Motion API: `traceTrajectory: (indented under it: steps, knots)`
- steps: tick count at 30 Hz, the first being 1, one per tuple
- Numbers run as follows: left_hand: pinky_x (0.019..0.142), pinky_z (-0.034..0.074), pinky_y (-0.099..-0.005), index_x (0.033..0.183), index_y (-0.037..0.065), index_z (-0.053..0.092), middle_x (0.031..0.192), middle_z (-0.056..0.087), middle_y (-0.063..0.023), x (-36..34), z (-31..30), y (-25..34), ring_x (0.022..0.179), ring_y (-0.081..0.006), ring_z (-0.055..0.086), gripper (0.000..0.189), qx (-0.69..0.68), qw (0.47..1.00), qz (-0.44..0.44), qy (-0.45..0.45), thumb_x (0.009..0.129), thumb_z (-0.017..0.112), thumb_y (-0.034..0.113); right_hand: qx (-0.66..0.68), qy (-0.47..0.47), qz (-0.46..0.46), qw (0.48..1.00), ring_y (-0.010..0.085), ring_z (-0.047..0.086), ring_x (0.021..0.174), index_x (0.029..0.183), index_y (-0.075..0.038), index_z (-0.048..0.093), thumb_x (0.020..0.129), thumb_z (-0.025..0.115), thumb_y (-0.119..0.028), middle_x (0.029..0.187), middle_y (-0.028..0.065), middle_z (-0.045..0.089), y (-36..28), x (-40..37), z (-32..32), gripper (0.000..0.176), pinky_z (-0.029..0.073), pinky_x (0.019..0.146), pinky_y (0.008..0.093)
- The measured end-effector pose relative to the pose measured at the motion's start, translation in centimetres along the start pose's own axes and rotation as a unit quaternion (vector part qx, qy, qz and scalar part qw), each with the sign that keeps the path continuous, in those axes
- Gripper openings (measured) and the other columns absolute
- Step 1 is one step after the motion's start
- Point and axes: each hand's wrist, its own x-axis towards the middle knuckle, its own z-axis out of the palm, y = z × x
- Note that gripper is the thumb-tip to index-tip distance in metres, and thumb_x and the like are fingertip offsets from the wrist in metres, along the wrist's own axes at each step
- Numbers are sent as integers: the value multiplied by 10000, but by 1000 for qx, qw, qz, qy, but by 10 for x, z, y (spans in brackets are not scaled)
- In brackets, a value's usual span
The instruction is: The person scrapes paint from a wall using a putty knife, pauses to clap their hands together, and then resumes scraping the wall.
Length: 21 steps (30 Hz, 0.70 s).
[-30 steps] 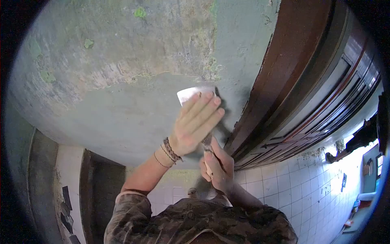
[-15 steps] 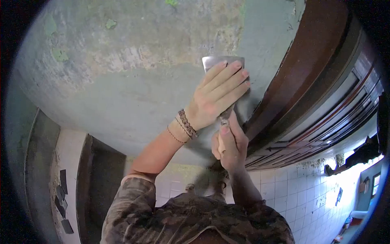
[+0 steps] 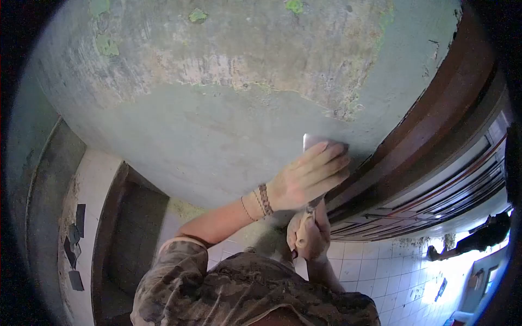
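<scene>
A scraper (image 3: 312,140) with a broad metal blade and a pale handle is held against the grey-green painted wall (image 3: 217,136). My left hand (image 3: 311,176), with braided bracelets at its wrist, lies over the blade, its fingers bent and pressed together on the metal. Below it, my right hand (image 3: 315,236) is closed around the handle. Much of the blade is hidden under the left fingers. Above the scraper spreads a rough patch (image 3: 217,65) where the paint is gone, with a ragged lower edge and a few bright green flecks.
A brown frame (image 3: 418,122) runs close to the right of my hands, beside a panelled, slatted surface (image 3: 435,190). To the left is a dark recess (image 3: 136,233). White tiles (image 3: 375,266) lie below right. A dark figure, apparently a person (image 3: 484,233), is at the far right.
Both hands and the scraper have moved down the wall and slightly right, away from the bare patch. The left fingers are more bent. The view has shifted, showing more wall above.
</scene>
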Motion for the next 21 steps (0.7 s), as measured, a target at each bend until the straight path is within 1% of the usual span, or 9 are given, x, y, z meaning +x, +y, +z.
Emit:
traceTrajectory:
  steps: [3, 5, 6, 9, 10, 11, 13, 17, 21]
  knots:
    - [1091, 354, -477, 1127, 11, 636, 1280, 567, -157, 27, 0, -12, 1275, -325, 477, 381, -66, 997, 15, 39, 764, 573, 107, 46, 68, 1, 997, 140, 461, 460, 1319, 62, 393, 993, 436, -376, 689, 94, 522, -18, 15, 14, 548, 353, 379, 259]
    - [1091, 351, -480, 1138, -1, 629, 1276, 567, -169, 35, -9, -19, 1258, -333, 493, 398, 15, 999, 17, 28, 761, 578, 114, 237, -81, 69, 966, 159, 421, 414, 991, 17, 431, 998, 383, -382, 625, 97, 470, -13, 29, -2, 402, 332, 345, 275]
    - [1081, 359, -482, 1137, -13, 628, 1269, 573, -171, 38, -13, -20, 1243, -335, 509, 387, 14, 999, 17, 32, 774, 575, 110, 309, -154, 121, 931, 170, 407, 399, 834, -14, 433, 1003, 353, -394, 605, 99, 451, -14, 37, -7, 423, 323, 333, 283]
    - [1071, 368, -480, 1138, -15, 626, 1267, 576, -167, 33, -14, -26, 1243, -332, 510, 369, 48, 998, 7, 28, 792, 566, 100, 239, -115, 110, 958, 164, 400, 400, 829, -17, 446, 998, 322, -447, 602, 94, 452, -18, 41, -4, 479, 318, 339, 278]
    - [1066, 373, -475, 1136, -18, 627, 1266, 580, -161, 33, -12, -26, 1245, -326, 510, 352, 53, 998, 9, 27, 808, 554, 87, 84, -6, 103, 991, 165, 404, 407, 821, -21, 449, 982, 310, -507, 595, 88, 458, -30, 41, 12, 531, 317, 353, 274]
    - [1066, 373, -475, 1136, -18, 627, 1266, 580, -161, 34, -13, -27, 1245, -326, 510, 352, 50, 998, 13, 27, 808, 554, 87, 85, -3, 99, 991, 165, 404, 407, 821, -21, 449, 982, 310, -507, 595, 88, 458, -25, 42, 6, 531, 317, 353, 274]
    - [1067, 372, -475, 1135, -19, 628, 1265, 583, -158, 36, -18, -26, 1243, -327, 513, 356, 57, 998, 13, 5, 800, 564, 85, 228, -114, 147, 956, 163, 398, 400, 829, -26, 453, 979, 320, -512, 600, 82, 464, -10, 47, -10, 525, 309, 358, 267]
    - [1064, 376, -475, 1132, -16, 631, 1260, 587, -161, 41, -24, -28, 1235, -329, 520, 358, 63, 997, 27, -18, 793, 573, 84, 297, -154, 194, 922, 168, 395, 387, 838, -30, 462, 971, 339, -527, 589, 81, 462, -14, 48, -5, 530, 310, 364, 262]
    - [1053, 392, -468, 1125, -11, 635, 1243, 600, -164, 37, -21, -29, 1222, -330, 533, 348, 64, 998, 26, -7, 797, 579, 90, 126, -30, 128, 983, 87, 409, 419, 1178, -56, 448, 1023, 349, -362, 639, 24, 455, -38, 45, 20, 356, 311, 355, 229]
